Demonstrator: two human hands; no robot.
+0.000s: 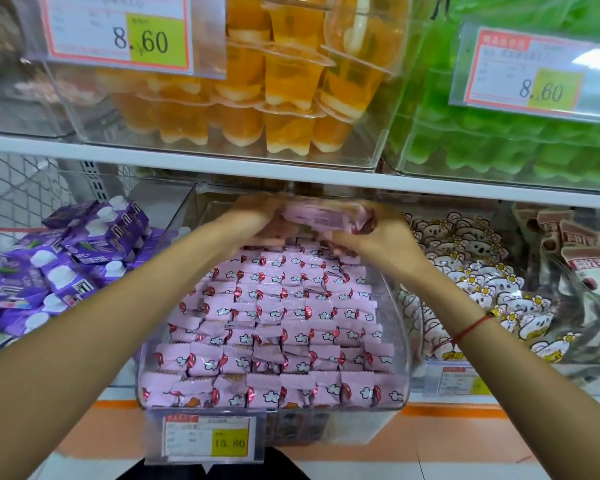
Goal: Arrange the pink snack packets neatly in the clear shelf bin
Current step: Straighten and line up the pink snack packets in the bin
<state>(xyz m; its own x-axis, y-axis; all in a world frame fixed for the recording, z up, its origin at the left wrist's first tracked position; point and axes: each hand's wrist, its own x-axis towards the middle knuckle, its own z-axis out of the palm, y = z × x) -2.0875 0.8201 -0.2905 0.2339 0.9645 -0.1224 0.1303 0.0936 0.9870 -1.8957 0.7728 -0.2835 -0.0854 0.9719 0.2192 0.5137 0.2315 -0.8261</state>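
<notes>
Most of the job looks done: below your fingers, toward you, the pink snack packets (pixel 274 323) already lie in tidy overlapping rows filling the clear shelf bin (pixel 400 327). What seems left is the back row. There your left hand (pixel 257 220) and right hand (pixel 371 233) clamp a handful of packets (pixel 323 218) between them, fingers curled round it. Each packet is glossy pink with a white cloud and a red mark.
</notes>
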